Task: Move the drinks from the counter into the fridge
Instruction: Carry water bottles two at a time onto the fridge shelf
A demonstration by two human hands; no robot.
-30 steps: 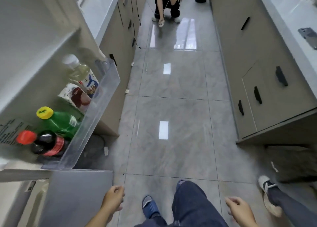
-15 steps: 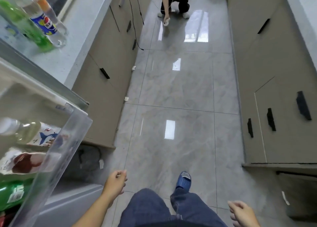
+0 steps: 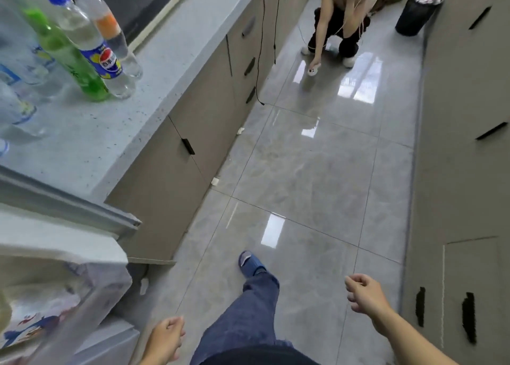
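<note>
Clear plastic drink bottles stand upright in a cluster at the far left of the speckled grey counter point(image 3: 154, 94), among them a green bottle point(image 3: 69, 58) touching a blue-capped Pepsi bottle point(image 3: 91, 44), with the open fridge door point(image 3: 69, 290) below them. Low over the tiled floor point(image 3: 303, 171), the left hand point(image 3: 165, 339) hangs loosely curled, its grip holding nothing. Further right, the right hand point(image 3: 365, 293) is likewise half curled and empty.

Wearer, seen from above:
- Left hand point(image 3: 165, 339): bare, no ring or watch visible; forearm bare, no sleeve in view.
- Right hand point(image 3: 364, 295): bare; forearm bare, no sleeve in view.
- Trousers point(image 3: 248, 317): blue denim, full length.
- Slipper point(image 3: 249, 264): blue, open-toed slide.
- Dark garment point(image 3: 256, 357) at waist.
</note>
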